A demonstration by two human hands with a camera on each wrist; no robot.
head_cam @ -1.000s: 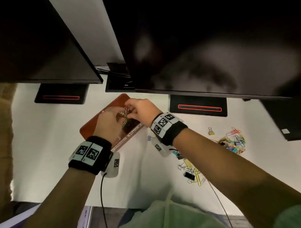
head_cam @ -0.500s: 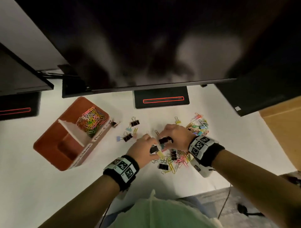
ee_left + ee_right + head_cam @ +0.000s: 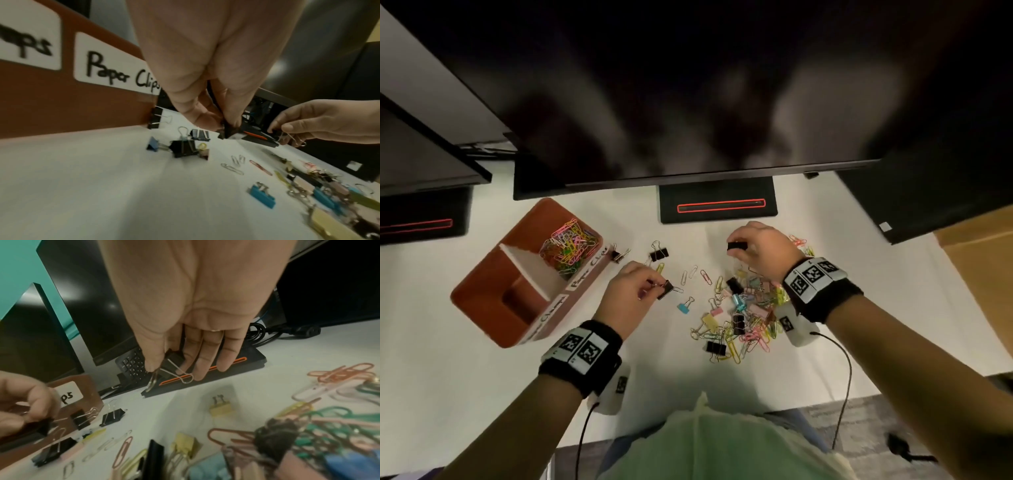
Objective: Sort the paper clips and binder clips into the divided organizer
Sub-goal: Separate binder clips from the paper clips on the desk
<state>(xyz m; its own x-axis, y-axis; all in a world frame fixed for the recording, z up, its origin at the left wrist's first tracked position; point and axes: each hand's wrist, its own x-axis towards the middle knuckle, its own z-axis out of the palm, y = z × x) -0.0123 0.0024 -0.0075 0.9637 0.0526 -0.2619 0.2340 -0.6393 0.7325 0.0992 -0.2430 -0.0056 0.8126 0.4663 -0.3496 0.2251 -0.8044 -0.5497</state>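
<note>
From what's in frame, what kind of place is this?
Most likely an office desk. Dark monitors hang over a white desktop, each on a black stand base; a keyboard sits behind. Loose clips lie scattered beside a labelled organizer.

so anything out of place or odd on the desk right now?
Nothing damaged. The near compartment of the organizer looks empty while paper clips fill the far one. A black binder clip sits against its outer wall. Each hand, left and right, pinches a black binder clip.
</note>
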